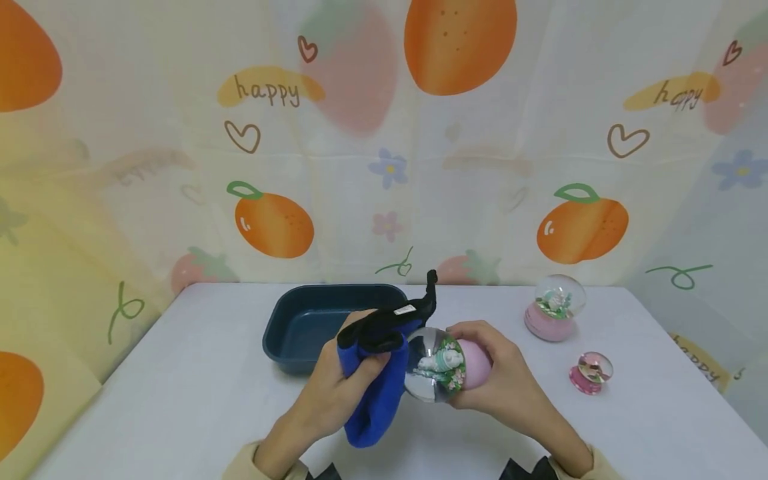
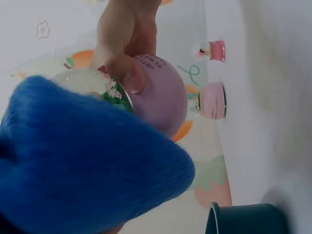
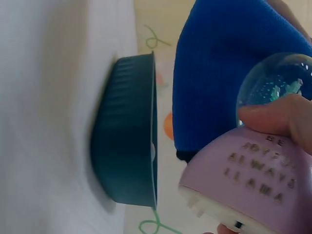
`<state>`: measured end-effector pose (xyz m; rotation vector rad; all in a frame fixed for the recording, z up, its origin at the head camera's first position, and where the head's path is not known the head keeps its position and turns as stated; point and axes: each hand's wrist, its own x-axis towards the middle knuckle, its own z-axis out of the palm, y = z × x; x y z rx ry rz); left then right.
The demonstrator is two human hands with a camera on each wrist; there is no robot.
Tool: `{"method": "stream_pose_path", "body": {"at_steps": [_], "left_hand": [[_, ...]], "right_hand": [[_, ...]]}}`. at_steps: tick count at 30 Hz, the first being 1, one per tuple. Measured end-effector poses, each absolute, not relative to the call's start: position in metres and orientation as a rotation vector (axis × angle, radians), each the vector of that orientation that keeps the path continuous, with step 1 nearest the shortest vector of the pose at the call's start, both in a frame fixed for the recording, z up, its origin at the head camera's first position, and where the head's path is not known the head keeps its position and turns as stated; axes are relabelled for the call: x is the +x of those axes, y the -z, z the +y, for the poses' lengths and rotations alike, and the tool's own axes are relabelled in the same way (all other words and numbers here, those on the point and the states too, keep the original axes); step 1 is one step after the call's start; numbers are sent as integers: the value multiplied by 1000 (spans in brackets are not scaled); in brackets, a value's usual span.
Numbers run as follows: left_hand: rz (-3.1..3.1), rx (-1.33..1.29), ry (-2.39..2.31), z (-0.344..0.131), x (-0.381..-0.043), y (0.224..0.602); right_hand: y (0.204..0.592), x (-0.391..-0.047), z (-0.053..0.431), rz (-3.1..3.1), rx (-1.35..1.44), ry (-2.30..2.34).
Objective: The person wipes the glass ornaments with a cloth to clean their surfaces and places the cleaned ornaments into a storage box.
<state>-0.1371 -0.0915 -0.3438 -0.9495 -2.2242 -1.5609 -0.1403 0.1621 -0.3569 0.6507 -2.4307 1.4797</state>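
Blue cloth pinched in the left hand sits just left of a kinda sideways snow globe, dome facing it, right hand gripping the pink base.

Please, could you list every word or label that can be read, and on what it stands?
"happy": curtain, upper left.
"happy": curtain, upper right.
"happy", less clear: curtain, lower right.
"BE JOYFU... ALWAYS LLAMA", second word's end blurred: on the pink base of the snow globe.
Too small or blurred to read: white tag on the blue cloth; print on the larger standing globe; faded writing on the curtain.
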Motion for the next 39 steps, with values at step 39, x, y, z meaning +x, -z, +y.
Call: {"method": "stream_pose_path", "body": {"at_steps": [39], "left_hand": [[-2314,-869,1836,-91,-146,350]], "right_hand": [[369,-143,154,-2317,575,-1712]]}}
